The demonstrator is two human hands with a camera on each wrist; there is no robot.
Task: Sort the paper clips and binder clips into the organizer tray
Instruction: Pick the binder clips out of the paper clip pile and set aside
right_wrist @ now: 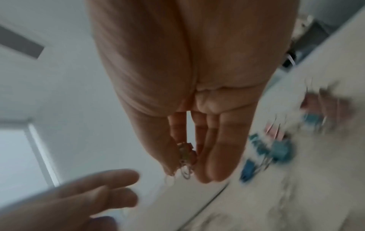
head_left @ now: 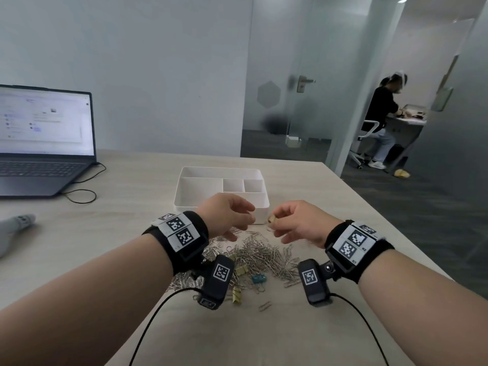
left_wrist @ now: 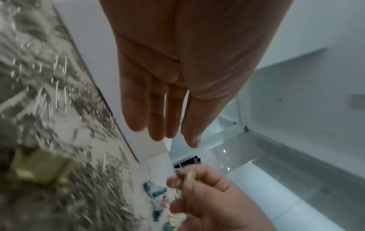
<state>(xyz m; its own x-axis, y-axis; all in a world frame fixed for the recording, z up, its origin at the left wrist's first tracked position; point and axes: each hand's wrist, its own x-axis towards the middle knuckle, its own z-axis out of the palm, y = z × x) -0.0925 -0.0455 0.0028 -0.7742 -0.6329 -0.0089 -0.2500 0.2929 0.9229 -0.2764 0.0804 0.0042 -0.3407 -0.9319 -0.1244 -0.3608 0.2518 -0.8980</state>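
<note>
A white organizer tray (head_left: 178,188) with several compartments stands on the table beyond my hands. Just short of its front wall my right hand (head_left: 274,223) pinches a small yellow binder clip (head_left: 272,220) between thumb and fingertips; the right wrist view shows this clip (right_wrist: 184,150) with a paper clip (right_wrist: 185,170) dangling from it. My left hand (head_left: 247,216) hovers beside it, fingers relaxed and holding nothing, straight in the left wrist view (left_wrist: 168,121). Under both wrists lies a heap of silver paper clips (head_left: 253,254) with yellow binder clips (head_left: 240,270) and a blue binder clip (head_left: 258,278).
An open laptop (head_left: 45,143) with its cable (head_left: 81,194) sits at the table's far left. A grey object (head_left: 15,225) lies at the left edge. The table's right edge runs close to my right arm. A person (head_left: 383,120) sits at a desk behind glass.
</note>
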